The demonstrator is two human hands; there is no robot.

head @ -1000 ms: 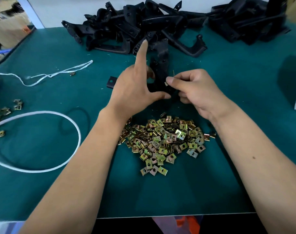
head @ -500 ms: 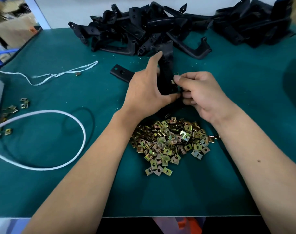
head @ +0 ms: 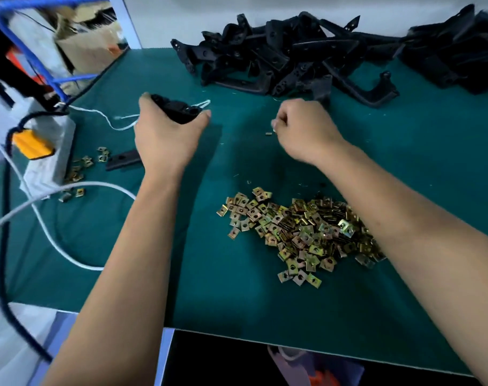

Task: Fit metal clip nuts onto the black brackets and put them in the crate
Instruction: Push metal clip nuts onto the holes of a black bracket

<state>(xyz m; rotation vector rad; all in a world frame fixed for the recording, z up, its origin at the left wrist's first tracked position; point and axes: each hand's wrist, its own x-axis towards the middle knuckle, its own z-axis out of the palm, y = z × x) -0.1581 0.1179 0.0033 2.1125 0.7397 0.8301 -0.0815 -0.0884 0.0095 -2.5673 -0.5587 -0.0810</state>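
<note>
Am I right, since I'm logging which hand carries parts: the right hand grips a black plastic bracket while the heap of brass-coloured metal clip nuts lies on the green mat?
Not quite. The head view shows the left hand gripping the black plastic bracket, not the right hand. The heap of brass-coloured metal clip nuts does lie on the green mat.

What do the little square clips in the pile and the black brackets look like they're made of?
Clip nuts: likely plated steel, given the shiny yellow-gold iridescent sheen. Brackets: matte black, either moulded plastic or coated metal; the dull, even surface leaves it open.
</note>
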